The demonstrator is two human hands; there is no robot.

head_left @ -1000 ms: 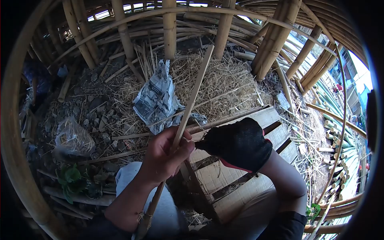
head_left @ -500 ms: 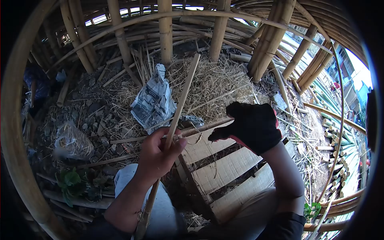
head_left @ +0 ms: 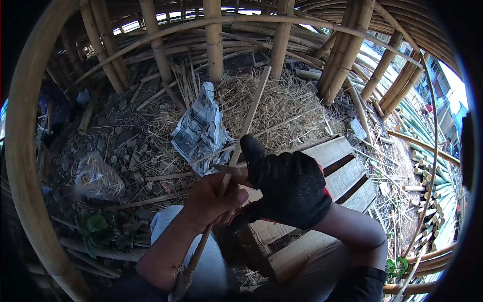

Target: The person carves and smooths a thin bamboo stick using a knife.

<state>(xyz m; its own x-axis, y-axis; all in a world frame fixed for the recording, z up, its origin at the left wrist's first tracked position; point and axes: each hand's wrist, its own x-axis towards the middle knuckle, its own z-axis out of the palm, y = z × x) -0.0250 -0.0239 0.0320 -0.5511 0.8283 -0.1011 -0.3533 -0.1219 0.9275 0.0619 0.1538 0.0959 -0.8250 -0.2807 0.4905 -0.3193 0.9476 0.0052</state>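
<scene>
My bare left hand (head_left: 211, 199) is closed around a long, narrow bamboo strip (head_left: 254, 108), which slants from my lap up and away to the right. My right hand (head_left: 289, 189), in a black glove with red edging, is close against the left one. A short pointed blade (head_left: 229, 169), apparently a knife's, sticks out left from the glove and crosses the strip just above my left fingers. The glove hides its handle. Below the hands is a slatted wooden platform (head_left: 282, 231).
Crumpled newspaper (head_left: 201, 131) lies on straw (head_left: 287, 103) ahead. Upright bamboo posts (head_left: 214, 45) and a curved rail surround the spot. To the left are a clear plastic bag (head_left: 98, 178), stones and a leafy plant (head_left: 95, 226). Cut bamboo poles (head_left: 430, 201) are stacked at right.
My right hand has moved left to the strip beside my left hand, and the blade now shows across it. The strip leans slightly more to the right; my view has shifted a little.
</scene>
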